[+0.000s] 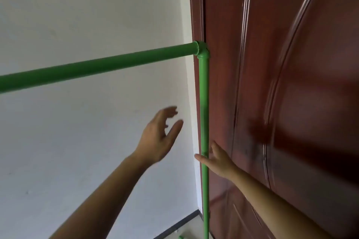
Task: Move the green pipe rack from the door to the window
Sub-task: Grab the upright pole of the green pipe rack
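While your right hand point(217, 158) only loosely cups the upright of the green pipe rack point(204, 103) against the door point(281, 83) and your left hand point(161, 134) hangs spread and empty, lifting now risks the rack swinging.

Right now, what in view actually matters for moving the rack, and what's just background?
Part of the job:
green pipe rack, standing against the door
left hand, open, not touching it
right hand, open around the upright pipe

Just background:
brown door
white wall
dark skirting
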Motion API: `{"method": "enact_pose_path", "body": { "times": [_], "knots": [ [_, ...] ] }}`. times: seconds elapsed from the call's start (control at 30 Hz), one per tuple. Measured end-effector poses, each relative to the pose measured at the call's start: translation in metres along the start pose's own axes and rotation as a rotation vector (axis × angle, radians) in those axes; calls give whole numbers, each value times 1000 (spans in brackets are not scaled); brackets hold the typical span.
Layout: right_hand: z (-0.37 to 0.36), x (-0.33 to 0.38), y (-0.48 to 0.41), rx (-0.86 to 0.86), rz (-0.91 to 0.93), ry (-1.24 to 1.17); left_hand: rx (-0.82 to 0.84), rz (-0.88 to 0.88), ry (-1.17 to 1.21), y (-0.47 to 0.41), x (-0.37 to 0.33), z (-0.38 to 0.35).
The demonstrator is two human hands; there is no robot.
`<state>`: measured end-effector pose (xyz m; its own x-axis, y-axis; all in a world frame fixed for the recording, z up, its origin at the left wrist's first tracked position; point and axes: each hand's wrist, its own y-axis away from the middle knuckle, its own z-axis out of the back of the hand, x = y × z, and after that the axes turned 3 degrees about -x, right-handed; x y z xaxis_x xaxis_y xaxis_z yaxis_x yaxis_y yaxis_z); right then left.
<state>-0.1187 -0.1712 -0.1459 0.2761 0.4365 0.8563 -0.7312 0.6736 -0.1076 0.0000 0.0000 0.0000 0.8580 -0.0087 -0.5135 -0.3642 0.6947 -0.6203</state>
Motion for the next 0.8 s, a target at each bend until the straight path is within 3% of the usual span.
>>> {"method": "enact_pose_path", "body": {
  "times": [0.17, 0.27, 0.53, 0.67, 0.8],
  "knots": [
    [-26, 18, -16, -150, -87, -246, 90, 187, 136, -39, -35, -15],
    [-38, 25, -10, -208, -94, -243, 122, 233, 288, -51, -42, -26],
    [-70, 45, 19, 32, 39, -286, -137, 238, 427, -54, -55, -8],
    [-94, 72, 30, 155, 135, -276, -357, 215, 338, -39, -44, 22],
    [-125, 100, 40, 282, 223, -269, -450, 221, 259, -18, -34, 65]
  ]
}}
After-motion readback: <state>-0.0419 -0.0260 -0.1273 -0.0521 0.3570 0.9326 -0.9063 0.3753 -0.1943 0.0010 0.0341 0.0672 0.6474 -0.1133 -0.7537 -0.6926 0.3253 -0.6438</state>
